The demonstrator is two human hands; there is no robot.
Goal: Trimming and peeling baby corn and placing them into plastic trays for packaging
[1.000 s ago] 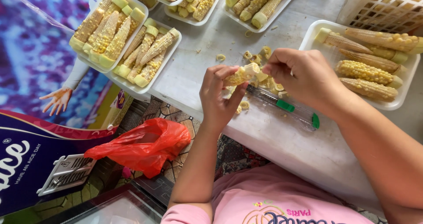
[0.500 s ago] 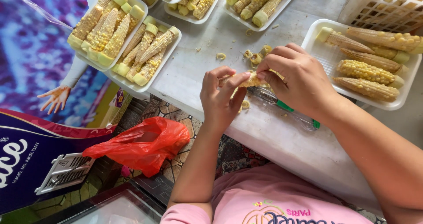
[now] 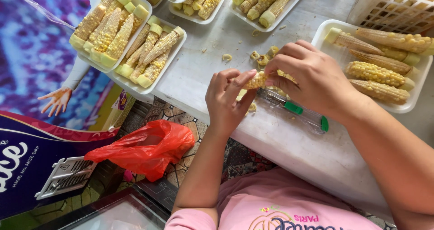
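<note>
Both my hands on one small corn cob at the centre of the frame.

My left hand [image 3: 224,101] pinches one end of the cob [image 3: 256,80] while my right hand [image 3: 307,78] wraps the other, steadying it above the white table [image 3: 289,144]; a clear-handled tool with green parts [image 3: 294,109] lies just below, and the tray of cobs [image 3: 418,101] waits at right.

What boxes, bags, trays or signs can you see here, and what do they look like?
Foam trays: white, rectangular, on the table, filled with cut corn.
Red bag: crumpled plastic, on the floor, left of the left hand.
Banner: blue and purple print, far left.
Clear case: long, green clips, under the right hand.
White basket: top right.
</note>
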